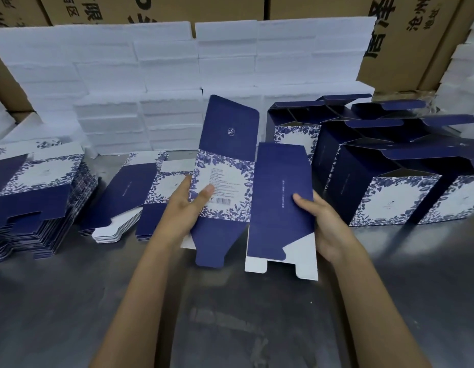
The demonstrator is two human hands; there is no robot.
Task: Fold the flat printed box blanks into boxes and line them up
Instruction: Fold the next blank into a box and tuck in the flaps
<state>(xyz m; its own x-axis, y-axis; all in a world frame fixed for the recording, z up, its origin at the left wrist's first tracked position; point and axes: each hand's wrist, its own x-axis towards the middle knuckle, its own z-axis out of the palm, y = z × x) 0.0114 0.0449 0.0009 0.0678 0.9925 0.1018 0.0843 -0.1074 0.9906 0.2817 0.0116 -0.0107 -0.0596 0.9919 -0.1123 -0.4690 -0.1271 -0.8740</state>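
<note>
Navy-and-white printed card fills the centre of the frame, where a box blank [254, 187] is held partly opened above a grey metal table [230, 314]. The left hand [185, 205] grips its floral panel, thumb across the print; the right hand [323, 224] clasps the plain navy side panel at its right edge. Two stacks of flat blanks [39, 197] lie at left. Folded boxes [389, 181] stand with flaps open at right. White foam blocks [164, 75] are piled behind.
</note>
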